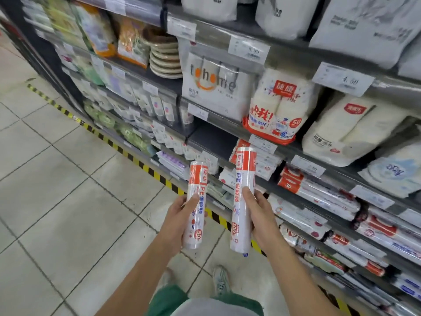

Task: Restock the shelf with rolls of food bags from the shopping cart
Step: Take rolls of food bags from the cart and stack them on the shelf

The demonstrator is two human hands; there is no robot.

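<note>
Two rolls [197,206] [243,199], one in each hand.

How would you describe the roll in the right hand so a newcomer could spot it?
Before the store shelving, two hands each hold a roll. The right hand grips the longer roll, nearer the shelves; its top reaches higher than the left hand's shorter roll.

- 6 o'clock: left roll [197,201] in left hand [180,216], right roll [244,195] in right hand [260,216], side by side, apart.
- 12 to 4 o'clock: shelf [337,173] behind both.
- 11 o'clock: plates [165,59] on shelf.
</note>
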